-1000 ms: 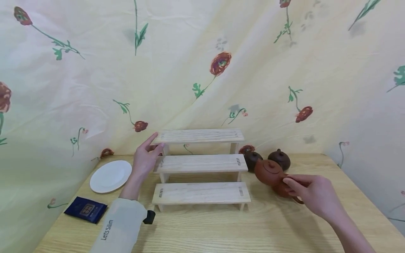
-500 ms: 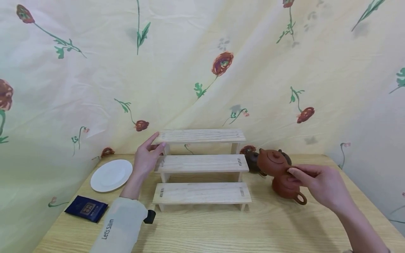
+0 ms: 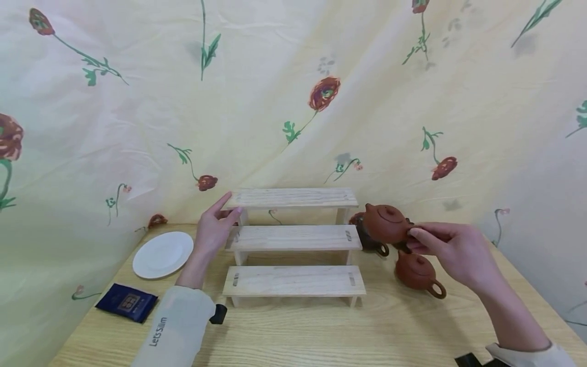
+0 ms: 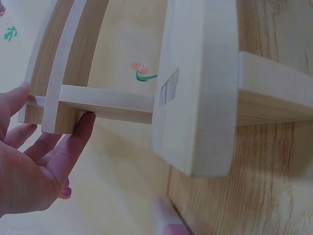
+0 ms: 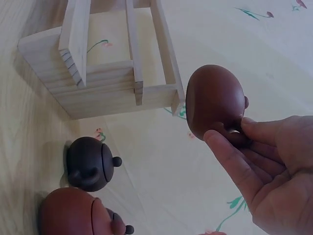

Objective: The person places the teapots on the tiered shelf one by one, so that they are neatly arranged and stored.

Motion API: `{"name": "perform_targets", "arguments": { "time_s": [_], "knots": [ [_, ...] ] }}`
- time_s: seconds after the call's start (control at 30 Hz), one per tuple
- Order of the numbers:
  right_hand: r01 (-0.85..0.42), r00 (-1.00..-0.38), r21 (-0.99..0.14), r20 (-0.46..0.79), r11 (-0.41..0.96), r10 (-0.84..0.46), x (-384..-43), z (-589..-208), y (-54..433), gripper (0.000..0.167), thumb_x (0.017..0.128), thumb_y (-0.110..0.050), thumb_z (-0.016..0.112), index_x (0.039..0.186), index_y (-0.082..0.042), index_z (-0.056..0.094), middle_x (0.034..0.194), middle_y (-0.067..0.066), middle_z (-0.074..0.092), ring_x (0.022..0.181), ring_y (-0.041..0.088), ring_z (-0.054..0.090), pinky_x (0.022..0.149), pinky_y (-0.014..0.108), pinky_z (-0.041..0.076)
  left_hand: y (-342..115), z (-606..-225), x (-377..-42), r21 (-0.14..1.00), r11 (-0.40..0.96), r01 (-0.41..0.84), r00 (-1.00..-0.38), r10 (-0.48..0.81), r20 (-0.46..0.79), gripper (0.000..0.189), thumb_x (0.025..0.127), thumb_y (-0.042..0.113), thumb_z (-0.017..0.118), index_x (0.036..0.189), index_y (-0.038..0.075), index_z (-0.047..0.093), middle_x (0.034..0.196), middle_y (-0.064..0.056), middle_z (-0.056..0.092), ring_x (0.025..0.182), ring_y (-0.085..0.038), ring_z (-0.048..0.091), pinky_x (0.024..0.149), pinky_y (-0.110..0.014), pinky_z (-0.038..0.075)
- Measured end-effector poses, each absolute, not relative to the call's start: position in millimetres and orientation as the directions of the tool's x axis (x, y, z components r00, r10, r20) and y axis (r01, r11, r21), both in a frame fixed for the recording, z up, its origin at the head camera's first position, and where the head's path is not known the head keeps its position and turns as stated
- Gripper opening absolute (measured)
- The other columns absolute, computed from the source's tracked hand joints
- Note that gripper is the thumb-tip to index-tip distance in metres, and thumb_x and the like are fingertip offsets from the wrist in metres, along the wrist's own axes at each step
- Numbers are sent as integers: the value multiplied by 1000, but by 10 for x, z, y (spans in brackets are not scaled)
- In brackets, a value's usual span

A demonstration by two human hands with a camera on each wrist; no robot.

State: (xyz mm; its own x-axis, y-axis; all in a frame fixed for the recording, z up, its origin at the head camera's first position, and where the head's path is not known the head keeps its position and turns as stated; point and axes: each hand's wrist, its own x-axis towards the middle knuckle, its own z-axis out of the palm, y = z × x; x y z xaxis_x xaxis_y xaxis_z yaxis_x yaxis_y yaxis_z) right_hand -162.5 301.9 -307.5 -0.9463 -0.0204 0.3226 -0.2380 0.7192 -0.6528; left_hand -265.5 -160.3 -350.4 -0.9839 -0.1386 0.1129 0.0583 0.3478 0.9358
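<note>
A three-step pale wooden shelf (image 3: 293, 237) stands in the middle of the table. At its top left end my left hand (image 3: 213, 229) grips the top board, thumb and fingers on either side of it in the left wrist view. My right hand (image 3: 458, 255) pinches the handle of a reddish-brown teapot (image 3: 384, 224), held in the air right of the top step, spout toward the shelf. In the right wrist view its rounded body (image 5: 215, 100) is seen from below. Under it, a second reddish-brown teapot (image 3: 415, 271) rests on the table.
Beside the shelf's right end sits a dark brown teapot (image 3: 365, 239), partly covered by the held one. Another dark teapot behind is mostly hidden. On the left lie a white plate (image 3: 162, 255) and a dark blue packet (image 3: 127, 303). Floral cloth (image 3: 257, 102) hangs behind the table.
My right hand has lifted the reddish-brown teapot up, away from the second one, and lately leftward toward the shelf. The left hand keeps its place on the top board.
</note>
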Motion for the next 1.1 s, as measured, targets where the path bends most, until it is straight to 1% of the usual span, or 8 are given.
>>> {"name": "perform_targets", "arguments": {
  "time_s": [0.1,0.23,0.43,0.53,0.7,0.87,0.97,1.1],
  "knots": [
    [-260,-944,-670,328,695,-37,-1669,-3043,2969,30,107,-19,65,120,5,77,91,10,82,76,-4,75,71,10,56,-1605,-3508,-2656,937,344,58,-984,-138,111,64,105,33,68,163,27,43,130,-19,68,103,-23,69,59,-18,42],
    [-272,-943,-686,330,675,-44,-1726,-3010,2916,29,106,-16,66,121,6,76,92,12,82,75,-3,74,69,14,58,-1603,-3509,-2651,935,350,64,-984,-134,118,64,105,34,68,163,27,43,129,-18,69,101,-22,70,60,-18,43],
    [-256,-953,-707,299,659,-50,-1786,-2956,2835,31,106,-21,67,123,3,77,95,12,82,77,1,76,71,13,57,-1600,-3507,-2632,936,347,62,-984,-136,116,63,104,35,69,162,28,45,125,-19,70,105,-29,72,61,-19,44],
    [-252,-958,-732,280,633,-58,-1817,-2926,2786,32,106,-23,68,123,2,77,97,11,82,80,2,77,73,15,59,-1602,-3505,-2629,936,347,57,-984,-137,111,62,104,35,69,162,29,46,124,-18,70,105,-28,71,61,-20,43],
    [-265,-961,-785,260,559,-91,-1901,-2887,2704,33,105,-21,68,126,4,75,102,11,82,84,4,78,76,20,62,-1600,-3499,-2634,939,340,57,-985,-136,110,61,104,33,69,161,29,47,123,-19,70,103,-26,71,60,-19,43],
    [-282,-958,-823,266,493,-104,-1980,-2842,2601,32,104,-20,70,123,6,75,95,3,83,83,7,79,77,23,62,-1600,-3501,-2645,939,338,65,-984,-134,116,62,104,33,69,161,28,46,124,-20,71,104,-29,72,59,-19,42],
    [-290,-957,-838,269,463,-113,-2024,-2819,2532,32,103,-20,71,122,6,76,93,1,83,85,10,80,78,23,62,-1598,-3503,-2653,938,341,62,-983,-141,116,62,103,34,70,161,29,47,123,-18,71,103,-29,72,59,-19,41],
    [-281,-960,-850,248,446,-131,-2095,-2799,2443,34,103,-22,71,122,6,76,95,7,83,86,10,80,80,24,62,-1597,-3511,-2657,935,349,59,-982,-148,118,62,104,35,70,161,29,47,121,-17,71,101,-26,71,59,-19,41]
  ]
}}
